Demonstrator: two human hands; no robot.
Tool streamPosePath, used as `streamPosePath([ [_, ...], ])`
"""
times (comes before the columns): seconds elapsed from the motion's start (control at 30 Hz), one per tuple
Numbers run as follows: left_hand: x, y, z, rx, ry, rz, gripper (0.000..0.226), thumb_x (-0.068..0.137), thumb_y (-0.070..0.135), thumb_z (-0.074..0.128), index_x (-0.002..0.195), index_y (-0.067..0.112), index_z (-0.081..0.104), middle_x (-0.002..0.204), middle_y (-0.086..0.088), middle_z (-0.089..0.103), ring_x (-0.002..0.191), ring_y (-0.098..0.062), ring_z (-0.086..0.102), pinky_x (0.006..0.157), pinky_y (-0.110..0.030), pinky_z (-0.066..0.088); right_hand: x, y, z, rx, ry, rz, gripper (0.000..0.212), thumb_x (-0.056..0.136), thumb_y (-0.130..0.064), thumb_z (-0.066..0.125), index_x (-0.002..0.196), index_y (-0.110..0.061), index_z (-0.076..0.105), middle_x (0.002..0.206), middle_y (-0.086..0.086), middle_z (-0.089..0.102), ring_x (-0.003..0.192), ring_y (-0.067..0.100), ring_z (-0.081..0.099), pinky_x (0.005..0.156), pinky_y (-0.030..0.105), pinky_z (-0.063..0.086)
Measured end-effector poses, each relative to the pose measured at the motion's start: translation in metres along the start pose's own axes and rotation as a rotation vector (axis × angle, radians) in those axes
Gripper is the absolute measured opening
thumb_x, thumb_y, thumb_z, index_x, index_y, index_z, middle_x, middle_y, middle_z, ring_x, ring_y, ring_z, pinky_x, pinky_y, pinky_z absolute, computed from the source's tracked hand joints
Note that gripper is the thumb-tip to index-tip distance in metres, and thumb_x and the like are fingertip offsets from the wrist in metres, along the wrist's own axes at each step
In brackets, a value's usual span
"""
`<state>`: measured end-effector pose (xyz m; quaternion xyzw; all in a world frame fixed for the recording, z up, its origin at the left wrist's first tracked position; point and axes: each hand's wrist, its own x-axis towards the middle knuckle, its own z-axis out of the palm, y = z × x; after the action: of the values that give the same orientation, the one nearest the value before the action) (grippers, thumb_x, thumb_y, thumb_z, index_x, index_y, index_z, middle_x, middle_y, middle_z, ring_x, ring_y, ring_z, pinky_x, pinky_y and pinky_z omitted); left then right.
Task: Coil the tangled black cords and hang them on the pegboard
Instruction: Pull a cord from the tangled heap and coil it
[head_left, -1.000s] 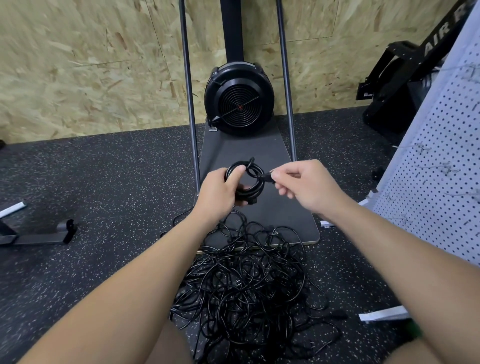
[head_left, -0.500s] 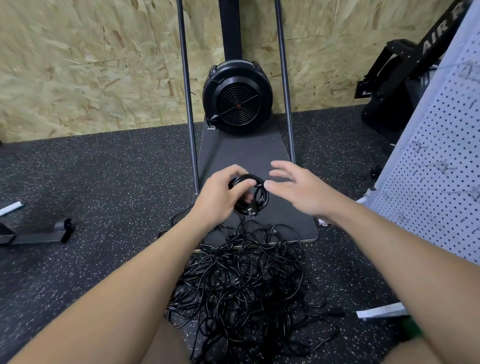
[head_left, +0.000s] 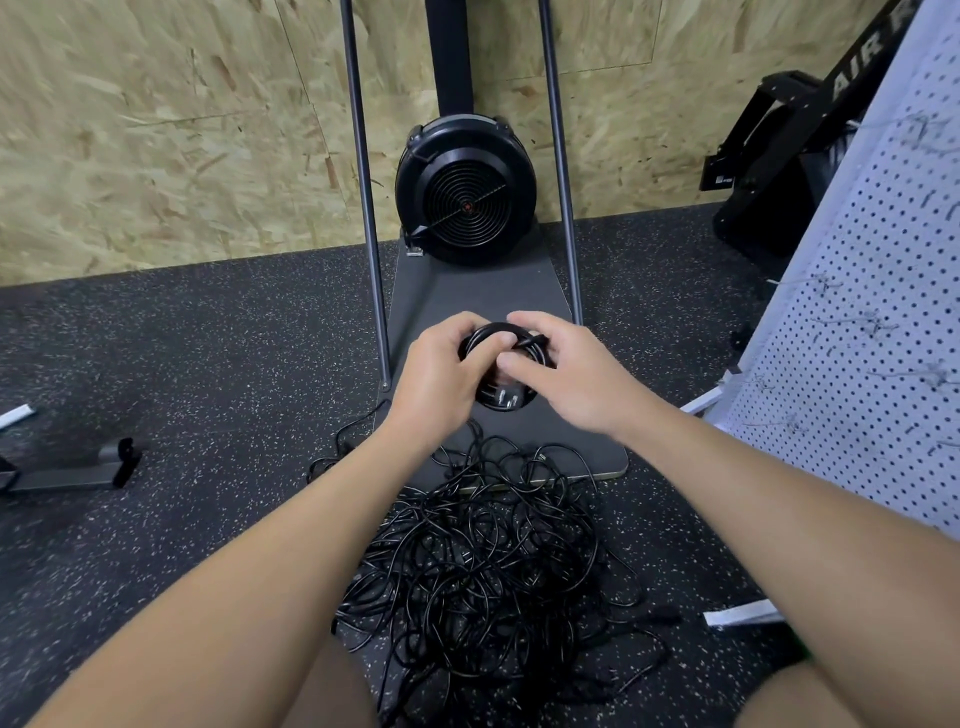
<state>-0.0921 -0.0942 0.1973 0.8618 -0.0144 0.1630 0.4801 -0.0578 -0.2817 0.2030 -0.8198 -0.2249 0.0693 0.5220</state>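
Right hand closed in onto coiled cord; left hand gripping too; plug apparently points down.

We read only "AIR" in white capitals on the black machine frame at upper right; further letters were cut off.

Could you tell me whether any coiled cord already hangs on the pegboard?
No, the pegboard shows only bare hooks; the coil is in both hands.
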Motion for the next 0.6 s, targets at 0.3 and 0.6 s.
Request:
streamPosePath([
  [0.3,-0.011,0.007,0.010,-0.161,-0.004,-0.024,0.007,0.097,0.022,0.082,0.094,0.016,0.082,0.082,0.000,0.080,0.077,-0.015,0.073,0.074,-0.035,0.058,0.003,0.009,0.000,0.129,-0.096,0.082,0.029,0.080,-0.031,0.094,0.099,-0.014,0.080,0.085,-0.001,0.077,0.077,0.015,0.068,0.077,0.035,0.051],
  [0.6,-0.010,0.008,-0.004,-0.429,-0.059,-0.118,0.019,0.095,0.009,0.084,0.110,0.002,0.075,0.087,-0.014,0.081,0.076,-0.019,0.072,0.074,-0.034,0.062,0.000,0.019,0.002,0.364,-0.182,0.164,0.046,0.092,-0.034,0.087,0.120,0.000,0.074,0.124,0.028,0.073,0.124,0.045,0.069,0.116,0.065,0.050],
])
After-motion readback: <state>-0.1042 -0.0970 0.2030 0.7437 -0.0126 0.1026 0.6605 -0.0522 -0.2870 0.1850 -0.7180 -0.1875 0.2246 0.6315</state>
